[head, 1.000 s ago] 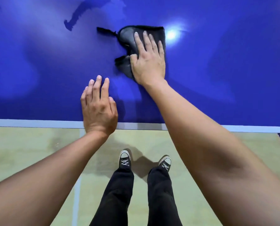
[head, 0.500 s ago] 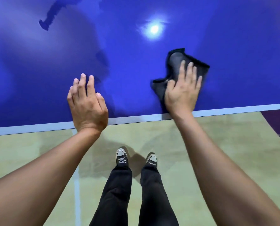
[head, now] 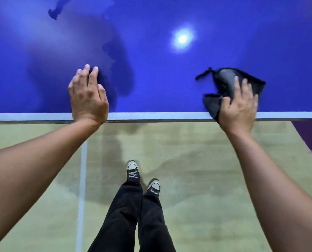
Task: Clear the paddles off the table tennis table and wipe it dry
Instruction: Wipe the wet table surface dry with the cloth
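The blue table tennis table (head: 169,79) fills the upper half of the view, with its white edge line (head: 151,115) running across. My right hand (head: 239,108) presses flat on a dark grey cloth (head: 224,82) at the table's near edge, right of centre. The cloth is bunched, a knotted corner sticking out to the left. My left hand (head: 88,96) rests flat on the table at the near edge, fingers straight. A darker wet patch (head: 119,70) spreads from beside my left hand up toward the far left. No paddles are in sight.
A ceiling light's reflection (head: 182,38) glares on the table top. Below the table edge lies a greenish floor (head: 197,170) with a pale line (head: 82,179). My legs in black trousers and dark sneakers (head: 133,171) stand below the table's edge.
My right hand has dragged the cloth from the middle of the table toward the near edge and to the right. My left hand has slid back to the table's near edge.
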Available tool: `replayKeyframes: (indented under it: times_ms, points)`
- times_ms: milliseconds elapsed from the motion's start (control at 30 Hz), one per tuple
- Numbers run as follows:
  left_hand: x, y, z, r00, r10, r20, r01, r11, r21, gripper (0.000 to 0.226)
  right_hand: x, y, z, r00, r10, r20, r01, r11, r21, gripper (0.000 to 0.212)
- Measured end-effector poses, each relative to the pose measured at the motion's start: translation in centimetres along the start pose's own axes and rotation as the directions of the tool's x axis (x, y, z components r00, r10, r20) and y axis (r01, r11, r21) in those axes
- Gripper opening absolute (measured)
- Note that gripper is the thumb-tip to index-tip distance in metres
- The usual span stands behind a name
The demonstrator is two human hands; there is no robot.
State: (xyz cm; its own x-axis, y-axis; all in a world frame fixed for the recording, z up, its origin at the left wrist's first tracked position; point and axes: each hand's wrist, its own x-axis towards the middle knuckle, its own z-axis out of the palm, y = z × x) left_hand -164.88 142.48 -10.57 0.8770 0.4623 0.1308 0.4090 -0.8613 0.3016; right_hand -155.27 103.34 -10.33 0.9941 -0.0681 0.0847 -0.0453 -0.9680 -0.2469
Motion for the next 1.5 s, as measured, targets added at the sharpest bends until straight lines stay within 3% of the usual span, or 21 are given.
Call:
replayKeyframes:
  times_ms: [100,200,267,367,467,600,667,767,867,1000,1167,1500]
  points:
    - [0.2,-0.2,0.2,1.0,0.003,0.019,-0.003,1.0,0.018,0.053,1.4,2.2,-0.8,0.979,0.202,-0.02,-0.201,0.979,0.024,0.072]
    - [0.4,-0.5,-0.1,0.999,0.007,0.032,-0.007,1.0,0.007,0.054,-0.5,-3.5,0.6,0.946,0.307,-0.106,-0.3,0.951,0.074,0.071]
    - [0.5,-0.6,-0.4,0.999,0.005,0.041,-0.004,1.0,-0.015,0.055,-3.3,-9.3,2.0,0.974,0.198,-0.109,-0.188,0.978,0.094,0.071]
    - [0.7,-0.7,-1.1,0.992,0.011,0.127,-0.001,0.996,-0.085,0.059,-9.1,-18.7,3.8,0.99,-0.128,-0.066,0.134,0.985,0.106,0.071]
    - [1.1,-2.0,-2.5,0.987,0.043,0.154,-0.019,0.987,-0.158,0.059,-13.1,-25.3,4.6,0.887,-0.455,0.074,0.445,0.887,0.122,0.072]
    - [1.5,-5.0,-3.9,0.994,0.046,0.099,-0.038,0.996,-0.078,0.053,-10.2,-25.0,5.1,0.769,-0.628,0.115,0.614,0.777,0.138,0.068]
    - [1.2,-6.8,-4.3,0.998,0.041,0.057,-0.041,0.999,0.012,0.049,-8.3,-24.8,5.2,0.769,-0.627,0.128,0.612,0.779,0.138,0.067]
    - [0.7,-8.5,-4.2,0.994,0.095,0.063,-0.099,0.992,0.073,0.05,-6.9,-26.8,6.0,0.831,-0.542,0.124,0.531,0.84,0.113,0.067]
    - [1.9,-9.1,-4.0,0.991,0.132,0.005,-0.132,0.989,0.067,0.044,-7.4,-28.4,6.3,0.88,-0.464,0.104,0.459,0.886,0.065,0.068]
    - [5.6,-9.9,-4.2,0.986,0.163,-0.038,-0.164,0.986,-0.025,0.025,-9.1,-29.3,6.0,0.891,-0.439,0.118,0.437,0.898,0.039,0.067]
    - [11.5,-12.1,-4.4,0.986,0.167,0.025,-0.166,0.984,-0.059,0.032,-7.2,-30.9,6.0,0.895,-0.415,0.163,0.424,0.905,-0.024,0.069]
    - [26.1,-14.6,-2.6,0.975,0.207,0.079,-0.206,0.978,-0.021,0.05,5.6,-36.8,9.0,0.912,-0.389,0.13,0.394,0.919,-0.011,0.07]
